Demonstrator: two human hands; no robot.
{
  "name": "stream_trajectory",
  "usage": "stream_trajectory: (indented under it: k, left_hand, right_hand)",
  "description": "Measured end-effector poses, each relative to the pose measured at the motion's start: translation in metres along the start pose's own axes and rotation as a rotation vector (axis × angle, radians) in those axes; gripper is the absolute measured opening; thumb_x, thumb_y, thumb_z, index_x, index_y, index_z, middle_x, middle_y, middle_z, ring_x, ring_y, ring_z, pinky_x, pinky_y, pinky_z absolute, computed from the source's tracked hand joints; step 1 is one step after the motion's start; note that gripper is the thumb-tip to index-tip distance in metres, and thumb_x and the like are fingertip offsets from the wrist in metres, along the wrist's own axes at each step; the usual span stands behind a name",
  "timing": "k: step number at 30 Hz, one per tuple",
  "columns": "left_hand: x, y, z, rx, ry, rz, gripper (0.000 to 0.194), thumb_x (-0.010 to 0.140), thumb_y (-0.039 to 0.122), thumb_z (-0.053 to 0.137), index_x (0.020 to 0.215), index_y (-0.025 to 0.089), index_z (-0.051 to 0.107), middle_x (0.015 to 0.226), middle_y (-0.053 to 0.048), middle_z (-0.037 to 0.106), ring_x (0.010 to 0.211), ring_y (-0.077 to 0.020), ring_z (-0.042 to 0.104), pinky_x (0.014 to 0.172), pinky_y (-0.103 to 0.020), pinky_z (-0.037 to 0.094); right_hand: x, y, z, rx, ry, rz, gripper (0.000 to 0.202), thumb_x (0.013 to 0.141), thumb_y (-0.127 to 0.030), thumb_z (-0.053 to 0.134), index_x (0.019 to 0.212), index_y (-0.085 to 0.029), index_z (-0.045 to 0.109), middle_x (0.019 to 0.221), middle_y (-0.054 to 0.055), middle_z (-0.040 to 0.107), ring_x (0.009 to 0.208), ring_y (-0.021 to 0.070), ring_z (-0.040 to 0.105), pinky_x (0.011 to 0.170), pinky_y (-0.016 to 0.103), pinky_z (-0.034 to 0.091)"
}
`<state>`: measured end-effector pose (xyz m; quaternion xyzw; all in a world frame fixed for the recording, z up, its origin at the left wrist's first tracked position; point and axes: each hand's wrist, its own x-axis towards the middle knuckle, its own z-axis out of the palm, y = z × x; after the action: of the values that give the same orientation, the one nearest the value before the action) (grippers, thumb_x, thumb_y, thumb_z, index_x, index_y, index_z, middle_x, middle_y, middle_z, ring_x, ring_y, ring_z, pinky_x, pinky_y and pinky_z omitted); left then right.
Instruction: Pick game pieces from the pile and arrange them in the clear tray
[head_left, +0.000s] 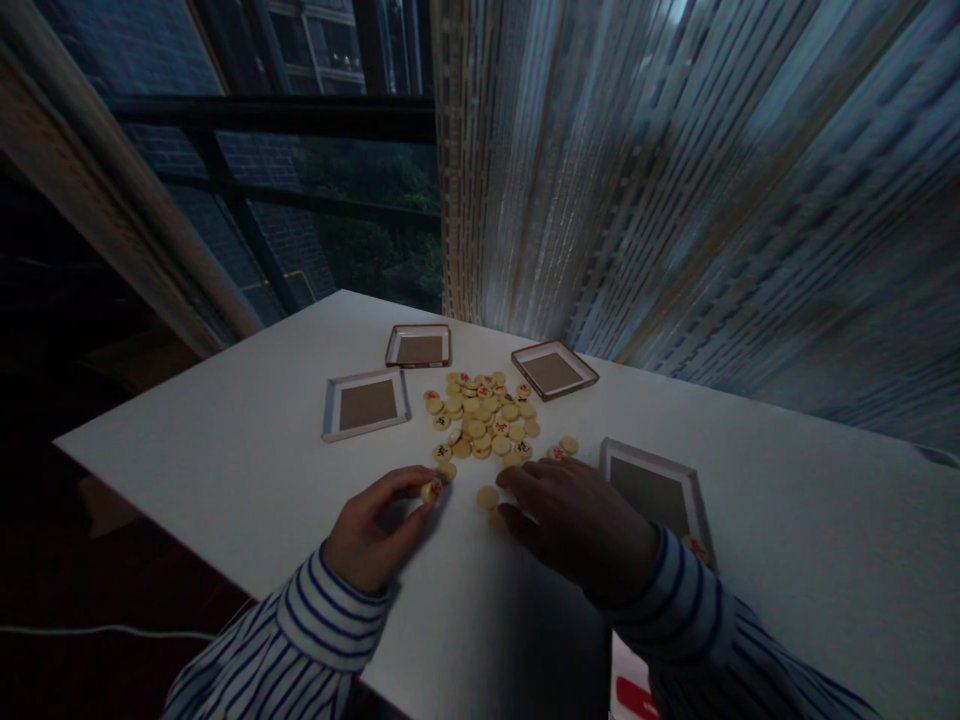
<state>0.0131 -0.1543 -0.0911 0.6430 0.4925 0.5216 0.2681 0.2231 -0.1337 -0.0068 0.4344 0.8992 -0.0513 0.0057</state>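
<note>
Round wooden pieces point(480, 408), some with red or black characters, lie heaped in the middle of the white table. Just in front of the heap, my left hand point(384, 528) pinches one piece with a red character point(431, 491) between thumb and fingertips. My right hand point(574, 515) is palm down at the heap's near right edge, its thumb and fingers apart. Plain pieces lie by its fingertips, one of them point(487, 497) in the gap between my hands. The underside of my right hand is hidden.
Shallow open trays stand around the heap: two on the left point(325, 408) point(388, 346), one behind right point(592, 380) and one at right point(697, 490), partly behind my right sleeve. A curtain point(540, 180) hangs behind the table point(247, 440). A red and white object point(634, 690) is low down.
</note>
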Motion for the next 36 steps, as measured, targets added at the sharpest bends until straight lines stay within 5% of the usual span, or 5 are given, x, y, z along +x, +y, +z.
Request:
stream_trajectory:
  k: [6, 24, 31, 36]
  left_hand:
    - [-0.002, 0.004, 0.003, -0.226, -0.001, -0.224, 0.037, 0.07, 0.038, 0.067, 0.096, 0.013, 0.064, 0.097, -0.012, 0.069, 0.088, -0.0223, 0.066, 0.088, -0.038, 0.051]
    - [0.008, 0.003, -0.008, -0.451, -0.072, -0.513, 0.047, 0.053, 0.032, 0.079, 0.094, 0.012, 0.066, 0.088, -0.01, 0.072, 0.081, -0.0226, 0.067, 0.083, -0.035, 0.053]
    - [0.007, 0.0, -0.005, -0.31, -0.065, -0.401, 0.039, 0.058, 0.027, 0.075, 0.092, 0.012, 0.064, 0.084, -0.009, 0.072, 0.076, -0.0195, 0.067, 0.077, -0.035, 0.055]
    - [0.006, -0.001, -0.005, -0.062, -0.037, -0.094, 0.026, 0.068, 0.024, 0.066, 0.092, 0.015, 0.066, 0.091, -0.01, 0.069, 0.081, -0.0193, 0.065, 0.074, -0.033, 0.055]
  right_hand:
    - [0.0, 0.001, 0.0, -0.007, -0.002, -0.008, 0.016, 0.084, -0.026, 0.043, 0.09, -0.018, 0.056, 0.084, 0.005, 0.064, 0.077, 0.019, 0.06, 0.062, 0.029, 0.036]
    - [-0.002, -0.002, -0.001, -0.007, -0.019, -0.009, 0.016, 0.085, -0.025, 0.044, 0.093, -0.018, 0.055, 0.086, 0.006, 0.065, 0.078, 0.0185, 0.06, 0.064, 0.029, 0.036]
    - [-0.002, -0.003, -0.002, -0.006, -0.016, -0.016, 0.018, 0.085, -0.025, 0.043, 0.096, -0.018, 0.056, 0.088, 0.006, 0.065, 0.08, 0.0198, 0.06, 0.065, 0.03, 0.037]
    - [-0.002, -0.003, -0.002, -0.01, -0.026, -0.018, 0.017, 0.085, -0.025, 0.043, 0.094, -0.018, 0.056, 0.087, 0.007, 0.065, 0.079, 0.0188, 0.06, 0.066, 0.029, 0.036]
